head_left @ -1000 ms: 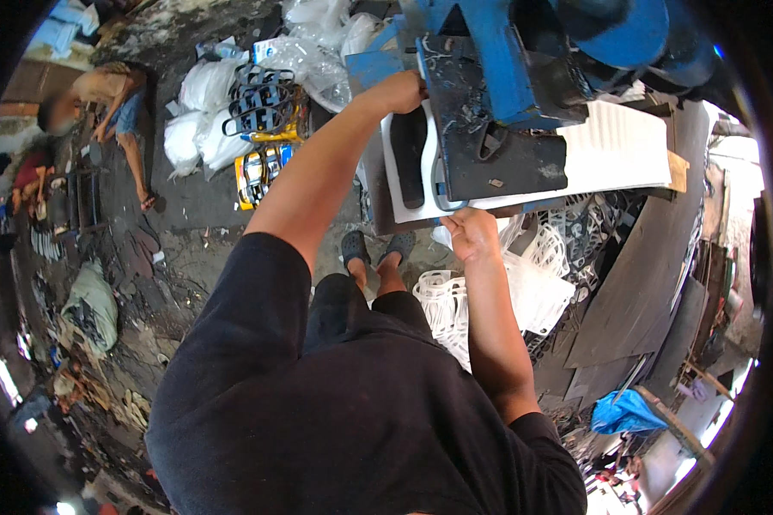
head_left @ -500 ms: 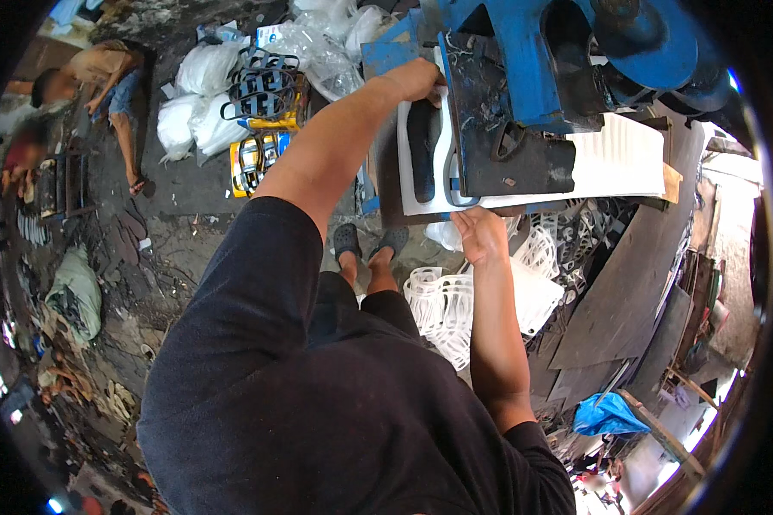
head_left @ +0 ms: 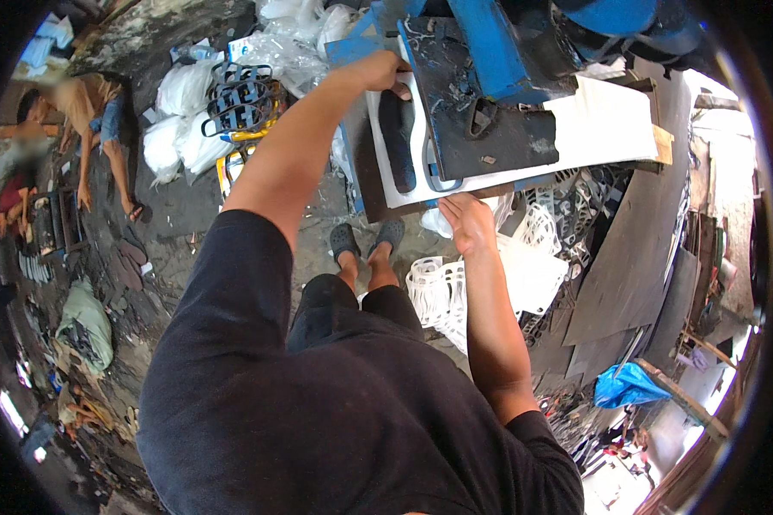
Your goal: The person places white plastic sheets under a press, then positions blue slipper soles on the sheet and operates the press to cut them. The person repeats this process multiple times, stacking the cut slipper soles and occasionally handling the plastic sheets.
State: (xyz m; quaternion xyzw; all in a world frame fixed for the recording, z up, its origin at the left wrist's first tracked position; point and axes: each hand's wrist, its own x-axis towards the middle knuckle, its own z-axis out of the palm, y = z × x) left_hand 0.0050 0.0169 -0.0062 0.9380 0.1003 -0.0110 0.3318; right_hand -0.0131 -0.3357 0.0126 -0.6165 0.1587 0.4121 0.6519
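Observation:
A white foam-like sheet (head_left: 524, 174) lies on the bed of a blue press (head_left: 489, 56), partly beneath its dark plate (head_left: 489, 129). A sole-shaped opening (head_left: 397, 142) shows dark in the sheet, beside a narrow curved white strip. The rounded blue end of what looks like a cutting die (head_left: 445, 184) pokes out under the plate. At the strip's far end my left hand (head_left: 378, 71) is closed, thumb and fingers bent; what it grips is hidden. My right hand (head_left: 470, 221) has its fingers stretched out, tips at the sheet's near edge by the die.
White lattice-like cut sheets (head_left: 438, 292) are piled below the press. Dark flat boards (head_left: 618, 257) lean at the right, near a blue plastic bag (head_left: 629, 386). Stuffed white bags (head_left: 185, 86) and black strap pieces (head_left: 240, 99) lie at left; another person (head_left: 86, 103) is beyond them.
The view has shifted, so press and sheet appear farther left and slightly higher. Both hands stay at the same edges; my left thumb shows more. The person at far left has changed posture.

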